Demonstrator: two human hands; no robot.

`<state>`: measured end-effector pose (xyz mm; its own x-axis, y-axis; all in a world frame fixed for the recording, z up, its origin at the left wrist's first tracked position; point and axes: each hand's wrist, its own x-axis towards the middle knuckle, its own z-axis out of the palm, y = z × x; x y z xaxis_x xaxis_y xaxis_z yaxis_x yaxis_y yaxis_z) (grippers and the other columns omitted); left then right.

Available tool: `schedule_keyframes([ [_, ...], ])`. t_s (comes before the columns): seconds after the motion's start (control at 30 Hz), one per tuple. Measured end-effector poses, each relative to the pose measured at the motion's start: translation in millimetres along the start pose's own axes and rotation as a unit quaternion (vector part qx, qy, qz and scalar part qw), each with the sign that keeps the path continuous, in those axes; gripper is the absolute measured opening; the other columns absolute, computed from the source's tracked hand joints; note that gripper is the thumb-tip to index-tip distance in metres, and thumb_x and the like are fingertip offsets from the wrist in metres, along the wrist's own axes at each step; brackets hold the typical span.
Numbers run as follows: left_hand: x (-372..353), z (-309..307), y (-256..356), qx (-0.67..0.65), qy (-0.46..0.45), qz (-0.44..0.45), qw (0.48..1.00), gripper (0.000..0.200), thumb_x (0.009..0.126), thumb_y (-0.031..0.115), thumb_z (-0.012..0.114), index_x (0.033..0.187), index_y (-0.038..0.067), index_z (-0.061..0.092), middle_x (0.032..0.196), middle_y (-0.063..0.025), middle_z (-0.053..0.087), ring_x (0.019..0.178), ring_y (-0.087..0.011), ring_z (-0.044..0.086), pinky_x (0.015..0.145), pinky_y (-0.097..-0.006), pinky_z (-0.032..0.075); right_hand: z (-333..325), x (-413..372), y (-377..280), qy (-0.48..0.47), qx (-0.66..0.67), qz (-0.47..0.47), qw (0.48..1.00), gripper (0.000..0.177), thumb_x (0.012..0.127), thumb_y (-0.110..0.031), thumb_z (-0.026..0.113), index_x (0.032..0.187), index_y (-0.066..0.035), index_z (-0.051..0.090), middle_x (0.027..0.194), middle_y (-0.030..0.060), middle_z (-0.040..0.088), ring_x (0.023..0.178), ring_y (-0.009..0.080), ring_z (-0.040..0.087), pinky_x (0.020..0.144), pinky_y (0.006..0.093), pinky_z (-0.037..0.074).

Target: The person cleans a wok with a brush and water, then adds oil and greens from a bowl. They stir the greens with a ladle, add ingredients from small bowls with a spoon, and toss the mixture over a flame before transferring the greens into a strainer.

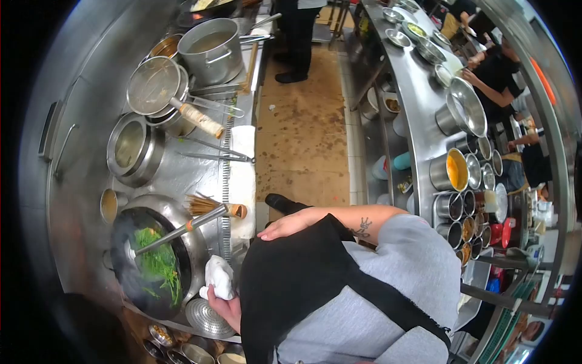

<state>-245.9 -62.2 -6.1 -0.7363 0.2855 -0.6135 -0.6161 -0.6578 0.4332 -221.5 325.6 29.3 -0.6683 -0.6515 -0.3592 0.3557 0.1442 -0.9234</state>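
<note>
My left hand (225,308) holds a bundled white cloth (220,278) beside the rim of a dark wok (127,280). My right hand (285,227) lies flat against the black apron (291,279), with nothing visible in it. Green leafy vegetables (159,264) lie in the wok, and a faint haze hangs over its left side. A long-handled ladle (182,230) rests across the wok, its handle end beside a bamboo brush (203,206). A round perforated metal strainer (209,316) sits just below the cloth.
A large pot (212,51), a mesh strainer (154,85) and a metal bowl (128,145) stand along the stove. Another person's dark-clad legs (300,42) are in the aisle. Several pots line the right counter (418,130), with people beyond it.
</note>
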Motion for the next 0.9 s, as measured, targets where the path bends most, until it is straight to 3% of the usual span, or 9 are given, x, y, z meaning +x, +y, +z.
schedule_keyframes([
  [0.1, -12, 6, -6, 0.001, 0.033, 0.028, 0.999, 0.044, 0.095, 0.023, 0.051, 0.131, -0.001, 0.051, 0.125, -0.0163, 0.062, 0.114, -0.0284, 0.061, 0.101, -0.0413, 0.047, -6, 15, -32, 0.010, -0.118, 0.074, 0.990, 0.051, 0.102, -0.041, 0.047, 0.129, 0.000, 0.058, 0.128, 0.0193, 0.061, 0.123, 0.0304, 0.055, 0.103, 0.0361, 0.042],
  [0.17, -22, 21, -13, -0.008, 0.087, 0.055, 0.995, 0.042, 0.094, 0.020, 0.053, 0.130, -0.001, 0.052, 0.123, -0.0167, 0.064, 0.111, -0.0285, 0.063, 0.097, -0.0399, 0.050, -7, 29, -68, 0.019, -0.229, -0.052, 0.972, 0.036, 0.097, -0.028, 0.057, 0.119, 0.001, 0.064, 0.116, 0.0195, 0.066, 0.111, 0.0306, 0.062, 0.094, 0.0375, 0.048],
  [0.23, -22, 15, -20, -0.047, 0.075, 0.101, 0.991, 0.046, 0.092, 0.014, 0.055, 0.134, -0.004, 0.048, 0.124, -0.0181, 0.062, 0.112, -0.0293, 0.063, 0.098, -0.0396, 0.051, 14, 41, -126, 0.092, -0.148, -0.214, 0.961, 0.030, 0.091, -0.016, 0.065, 0.114, 0.002, 0.064, 0.109, 0.0184, 0.068, 0.101, 0.0303, 0.065, 0.088, 0.0375, 0.051],
  [0.3, -25, 10, -27, -0.110, 0.081, 0.132, 0.982, 0.047, 0.091, 0.012, 0.054, 0.133, -0.006, 0.046, 0.126, -0.0192, 0.061, 0.112, -0.0311, 0.063, 0.098, -0.0411, 0.051, 14, 69, -163, 0.115, -0.243, -0.251, 0.930, 0.030, 0.088, -0.013, 0.067, 0.113, 0.003, 0.064, 0.108, 0.0185, 0.067, 0.095, 0.0318, 0.066, 0.085, 0.0385, 0.051],
  [0.43, -25, 18, -31, -0.140, 0.102, 0.201, 0.964, 0.046, 0.093, 0.013, 0.052, 0.134, -0.006, 0.045, 0.125, -0.0184, 0.061, 0.111, -0.0315, 0.063, 0.098, -0.0421, 0.051, 3, 172, -165, 0.215, -0.436, -0.263, 0.833, 0.047, 0.085, -0.015, 0.063, 0.129, 0.001, 0.054, 0.104, 0.0236, 0.066, 0.099, 0.0401, 0.062, 0.088, 0.0443, 0.052],
  [0.53, -24, 23, -34, -0.172, 0.078, 0.246, 0.951, 0.044, 0.093, 0.013, 0.050, 0.134, -0.005, 0.046, 0.124, -0.0180, 0.061, 0.112, -0.0313, 0.063, 0.098, -0.0419, 0.051, -18, 260, -115, 0.142, -0.589, -0.137, 0.783, 0.051, 0.088, -0.015, 0.059, 0.136, -0.002, 0.049, 0.096, 0.0254, 0.067, 0.096, 0.0401, 0.064, 0.085, 0.0464, 0.052],
  [0.7, -36, 27, -46, -0.220, 0.108, 0.274, 0.930, 0.047, 0.093, 0.014, 0.052, 0.135, -0.005, 0.045, 0.127, -0.0182, 0.060, 0.114, -0.0313, 0.062, 0.098, -0.0425, 0.051, -11, 224, -129, 0.145, -0.509, -0.121, 0.840, 0.049, 0.092, -0.019, 0.056, 0.138, -0.006, 0.050, 0.094, 0.0262, 0.068, 0.087, 0.0443, 0.065, 0.077, 0.0497, 0.052],
  [0.83, -47, 25, -52, -0.204, 0.132, 0.311, 0.919, 0.048, 0.092, 0.011, 0.053, 0.136, -0.005, 0.044, 0.127, -0.0183, 0.060, 0.114, -0.0309, 0.062, 0.097, -0.0425, 0.052, -43, 151, -137, 0.052, -0.393, -0.065, 0.916, 0.047, 0.093, -0.022, 0.058, 0.136, -0.006, 0.053, 0.099, 0.0309, 0.065, 0.098, 0.0436, 0.064, 0.086, 0.0443, 0.051],
  [0.9, -39, 19, -52, -0.180, 0.141, 0.314, 0.921, 0.048, 0.092, 0.011, 0.054, 0.136, -0.005, 0.044, 0.126, -0.0183, 0.061, 0.113, -0.0310, 0.062, 0.096, -0.0421, 0.052, -49, 165, -137, 0.044, -0.428, -0.063, 0.900, 0.045, 0.094, -0.023, 0.056, 0.135, -0.004, 0.053, 0.104, 0.0316, 0.064, 0.103, 0.0438, 0.062, 0.089, 0.0438, 0.050],
])
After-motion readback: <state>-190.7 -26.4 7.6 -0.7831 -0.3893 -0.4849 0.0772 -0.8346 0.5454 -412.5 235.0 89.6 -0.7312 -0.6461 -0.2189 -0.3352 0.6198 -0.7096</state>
